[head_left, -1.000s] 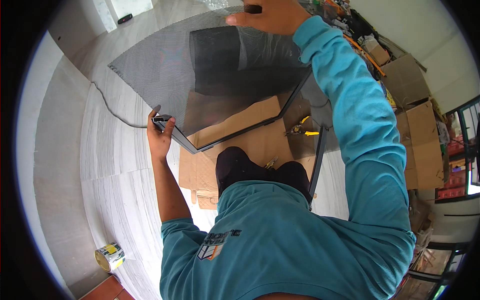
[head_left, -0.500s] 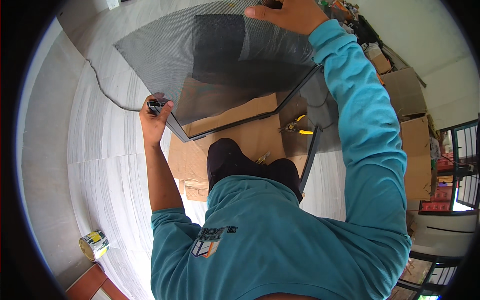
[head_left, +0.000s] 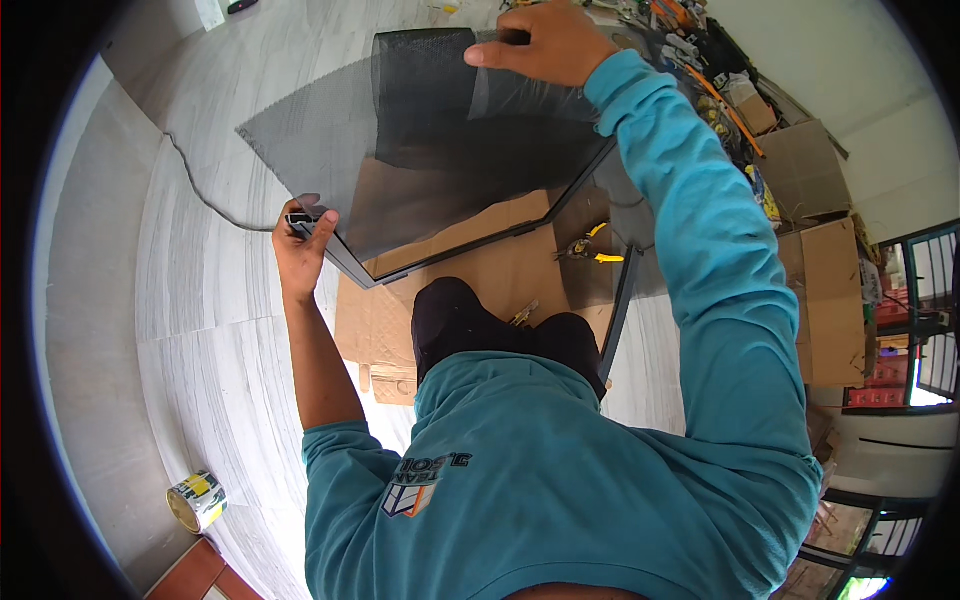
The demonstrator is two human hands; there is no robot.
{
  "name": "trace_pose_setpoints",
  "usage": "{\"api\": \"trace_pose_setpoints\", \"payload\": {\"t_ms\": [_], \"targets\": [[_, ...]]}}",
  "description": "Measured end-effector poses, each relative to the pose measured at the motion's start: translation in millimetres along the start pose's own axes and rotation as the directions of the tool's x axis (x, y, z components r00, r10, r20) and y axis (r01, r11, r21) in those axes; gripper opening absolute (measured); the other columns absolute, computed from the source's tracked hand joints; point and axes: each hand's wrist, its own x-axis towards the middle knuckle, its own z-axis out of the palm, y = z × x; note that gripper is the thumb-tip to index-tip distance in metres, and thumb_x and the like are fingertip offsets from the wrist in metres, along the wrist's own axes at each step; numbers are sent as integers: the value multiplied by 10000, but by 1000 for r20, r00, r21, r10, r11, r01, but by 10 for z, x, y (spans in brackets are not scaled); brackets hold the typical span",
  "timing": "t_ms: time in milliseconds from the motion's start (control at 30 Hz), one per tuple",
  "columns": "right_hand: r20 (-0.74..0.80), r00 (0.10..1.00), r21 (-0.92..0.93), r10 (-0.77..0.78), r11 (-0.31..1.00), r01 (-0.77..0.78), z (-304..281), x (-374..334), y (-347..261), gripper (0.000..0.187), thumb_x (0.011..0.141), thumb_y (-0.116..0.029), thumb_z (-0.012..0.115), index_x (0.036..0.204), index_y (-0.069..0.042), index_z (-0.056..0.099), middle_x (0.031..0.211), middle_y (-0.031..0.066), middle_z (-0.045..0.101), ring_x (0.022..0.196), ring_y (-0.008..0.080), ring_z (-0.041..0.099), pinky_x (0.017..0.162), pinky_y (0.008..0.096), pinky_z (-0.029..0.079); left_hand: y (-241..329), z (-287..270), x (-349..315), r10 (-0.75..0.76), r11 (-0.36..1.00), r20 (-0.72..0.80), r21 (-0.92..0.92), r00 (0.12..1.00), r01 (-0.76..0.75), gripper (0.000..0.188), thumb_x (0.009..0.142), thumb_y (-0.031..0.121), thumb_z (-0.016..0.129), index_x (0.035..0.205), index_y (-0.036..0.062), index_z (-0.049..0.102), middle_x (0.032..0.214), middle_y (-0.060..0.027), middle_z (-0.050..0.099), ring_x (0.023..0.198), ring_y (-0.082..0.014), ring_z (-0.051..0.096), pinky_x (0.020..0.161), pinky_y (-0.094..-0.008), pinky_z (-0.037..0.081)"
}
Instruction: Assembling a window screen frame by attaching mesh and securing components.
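A dark metal frame (head_left: pixel 455 263) is tilted up in front of my knees. Grey mesh screen (head_left: pixel 430 190) spreads across it, with a loose corner at the left and a folded-over part at the far side. My left hand (head_left: pixel 303 258) is closed around the frame's open-ended left bar, thumb on top, with mesh beside the fingers. Farther off to the right, my right hand (head_left: pixel 550 45) is closed on the mesh's far edge, its thumb pointing left and its fingers curled. Yellow-handled pliers (head_left: pixel 590 246) and what looks like a utility knife (head_left: pixel 525 313) lie near my knees.
Flattened cardboard (head_left: pixel 385 325) lies under the frame on the tiled floor. Another dark bar (head_left: pixel 620 310) stands right of my knees. A cable (head_left: pixel 205 185) runs along the left, and a tin can (head_left: pixel 197 502) lies lower left. Cardboard boxes (head_left: pixel 835 300) and clutter line the right wall.
My right hand has shifted left and slightly toward the far side with the mesh, whose folded part now rises in a rounder curl. My left hand still grips the frame, slightly lower in view.
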Motion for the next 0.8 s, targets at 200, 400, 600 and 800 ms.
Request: {"api": "trace_pose_setpoints", "payload": {"t_ms": [200,400,600,800], "targets": [[-189,980,60,-63,995,75,245,-87,42,709,751,-784,536,752,-89,680,677,111,636,659,297,630,641,424,493,26,32,22,55,998,-38,17,998,-54,318,834,189,774,1021,-15,616,766,33,567,690,-47,461,651,-190,376],[-196,980,164,-38,984,70,468,-277,-10,630,762,-712,602,701,-89,666,622,108,620,637,317,630,619,428,486,-43,41,43,65,998,-21,-4,998,-65,312,839,177,770,1019,-25,613,837,0,587,773,-79,501,735,-209,413],[-145,986,223,-83,968,114,873,-456,58,593,791,-684,584,721,-100,663,644,88,639,660,317,628,695,428,450,-63,87,76,33,998,14,-47,999,-32,261,838,130,756,1010,2,608,865,-19,619,818,-117,546,802,-259,432],[-187,981,242,-51,966,96,1022,-600,101,461,833,-588,596,845,-133,673,758,59,658,765,269,624,804,419,395,-131,88,57,57,998,62,-15,996,-56,173,827,102,752,918,35,621,856,-8,607,808,-110,532,775,-264,425]]}}
